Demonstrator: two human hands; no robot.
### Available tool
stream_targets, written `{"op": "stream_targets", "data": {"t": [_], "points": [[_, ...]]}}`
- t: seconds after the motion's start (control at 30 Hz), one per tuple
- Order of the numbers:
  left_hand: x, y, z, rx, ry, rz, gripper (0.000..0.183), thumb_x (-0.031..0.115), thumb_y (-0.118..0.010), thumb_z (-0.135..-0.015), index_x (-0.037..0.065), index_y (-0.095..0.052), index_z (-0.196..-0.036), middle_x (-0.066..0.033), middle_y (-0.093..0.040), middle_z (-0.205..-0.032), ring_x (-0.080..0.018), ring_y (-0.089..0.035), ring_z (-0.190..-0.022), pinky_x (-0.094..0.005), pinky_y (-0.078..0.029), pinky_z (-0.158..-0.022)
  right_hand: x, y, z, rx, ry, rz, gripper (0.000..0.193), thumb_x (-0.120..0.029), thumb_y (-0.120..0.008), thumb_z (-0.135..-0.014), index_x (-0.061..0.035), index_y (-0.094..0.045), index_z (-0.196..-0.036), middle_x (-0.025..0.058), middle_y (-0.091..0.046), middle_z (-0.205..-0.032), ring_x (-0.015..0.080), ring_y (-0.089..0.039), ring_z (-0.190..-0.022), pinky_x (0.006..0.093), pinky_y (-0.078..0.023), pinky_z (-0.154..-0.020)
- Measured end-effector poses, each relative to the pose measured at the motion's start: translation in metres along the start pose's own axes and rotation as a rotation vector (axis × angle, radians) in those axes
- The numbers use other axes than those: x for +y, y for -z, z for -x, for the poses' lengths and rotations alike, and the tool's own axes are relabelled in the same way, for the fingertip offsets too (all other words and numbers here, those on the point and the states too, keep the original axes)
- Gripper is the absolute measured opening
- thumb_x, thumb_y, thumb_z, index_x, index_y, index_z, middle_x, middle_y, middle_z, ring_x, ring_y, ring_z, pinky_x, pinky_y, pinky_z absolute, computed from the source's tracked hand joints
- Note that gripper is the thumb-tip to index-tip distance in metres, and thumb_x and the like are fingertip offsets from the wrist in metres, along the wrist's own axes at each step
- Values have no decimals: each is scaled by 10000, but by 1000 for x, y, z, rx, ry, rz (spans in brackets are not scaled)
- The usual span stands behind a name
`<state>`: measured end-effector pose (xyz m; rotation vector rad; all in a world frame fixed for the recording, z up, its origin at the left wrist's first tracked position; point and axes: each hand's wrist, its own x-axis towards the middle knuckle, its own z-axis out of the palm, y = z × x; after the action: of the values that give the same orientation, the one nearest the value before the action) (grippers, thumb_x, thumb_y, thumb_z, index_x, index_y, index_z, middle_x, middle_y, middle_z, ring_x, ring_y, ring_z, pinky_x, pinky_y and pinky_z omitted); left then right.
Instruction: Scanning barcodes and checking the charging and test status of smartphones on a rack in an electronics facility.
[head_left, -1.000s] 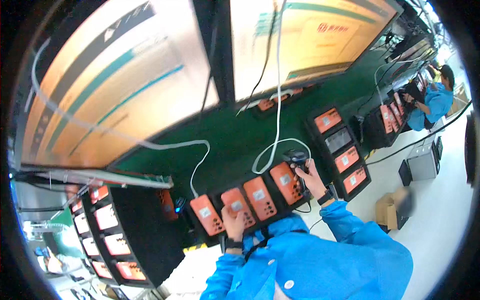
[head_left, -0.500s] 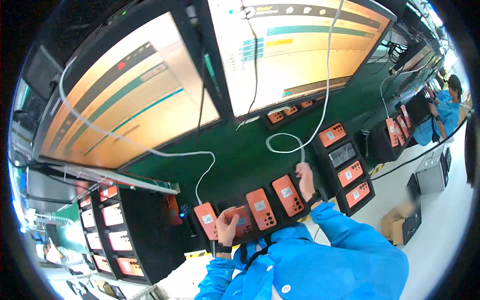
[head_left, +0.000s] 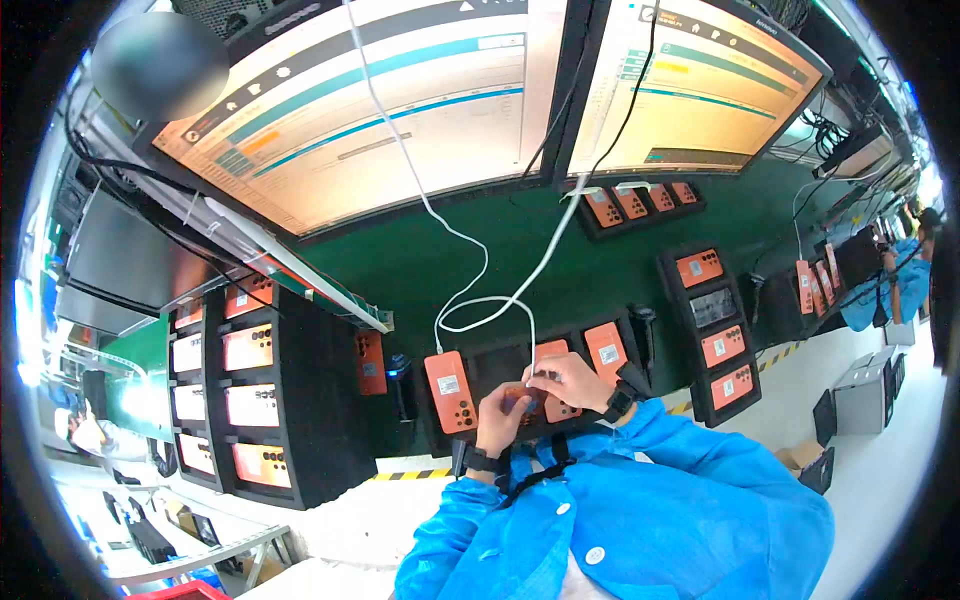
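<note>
Fingers bent round an orange-red phone [head_left: 534, 408], my left hand [head_left: 497, 422] holds it at the front tray. My right hand [head_left: 574, 382] pinches the end of a white cable [head_left: 533, 340] at this phone's upper edge; whether the plug sits in the port is hidden by the fingers. To the left lies another phone [head_left: 450, 398] with a second white cable [head_left: 466, 290] running to its top end. A phone partly covered by my right hand [head_left: 552, 350] and one more phone [head_left: 606, 352] occupy the right part of the black tray [head_left: 497, 362].
Two lit monitors [head_left: 400, 130] stand behind the green bench top [head_left: 400, 270]. Black trays of phones stand at the left [head_left: 325, 400], at the right [head_left: 712, 335] and below the monitors [head_left: 641, 208]. A co-worker in blue [head_left: 905, 285] is at far right.
My right hand has come left with the cable end, from beside the rightmost phone to the phone in my left hand. The view has shifted, showing more below the right monitor.
</note>
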<state>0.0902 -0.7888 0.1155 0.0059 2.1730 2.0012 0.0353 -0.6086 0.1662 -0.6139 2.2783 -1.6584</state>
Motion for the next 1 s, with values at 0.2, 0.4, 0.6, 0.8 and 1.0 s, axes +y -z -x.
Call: {"op": "stream_targets", "data": {"t": [0.2, 0.4, 0.6, 0.8, 1.0], "points": [[4, -1, 6, 16, -59, -15, 215, 52, -645, -828, -18, -603, -1028, -60, -664, -877, -111, -614, -806, -251, -492, -728, 4, -16, 14, 117, 79, 205, 136, -199, -644, -828, -91, -691, -897, 91, -621, -931, 272, -610, -885, 344, -493, -753], [-52, 6, -50, 256, 26, 19, 250, 90, -668, -786, -20, -610, -1003, -120, -671, -903, -188, -635, -839, -302, -493, -752, 9, -18, 46, 478, -154, -193, 350, -205, -615, -884, -36, -569, -1187, 88, -627, -1103, 165, -586, -1007, 313, -474, -838], [-48, 1, -71, 456, -88, -376, 579, 107, -666, -748, -59, -441, -1255, -241, -511, -1225, -361, -483, -1159, -418, -374, -998, 116, 5, 205, 609, -508, -57, 320, -256, -576, -900, -16, -604, -1109, 82, -658, -989, 167, -626, -867, 301, -496, -777], [-8, -67, 17, 271, -258, -178, 99, 44, -604, -809, -11, -620, -890, -78, -613, -685, -148, -587, -604, -286, -478, -581, 205, -57, 459, 1143, -1279, -471, 215, -239, -573, -831, -44, -649, -878, 85, -632, -712, 182, -572, -510, 319, -460, -427], [6, -170, 61, -378, -57, -129, 95, 64, -594, -830, 15, -634, -899, -53, -659, -804, -118, -624, -732, -248, -486, -650, 153, -124, 528, 1267, -1549, -685, 227, -217, -561, -874, -34, -628, -991, 123, -654, -946, 223, -632, -745, 380, -506, -613]]}}
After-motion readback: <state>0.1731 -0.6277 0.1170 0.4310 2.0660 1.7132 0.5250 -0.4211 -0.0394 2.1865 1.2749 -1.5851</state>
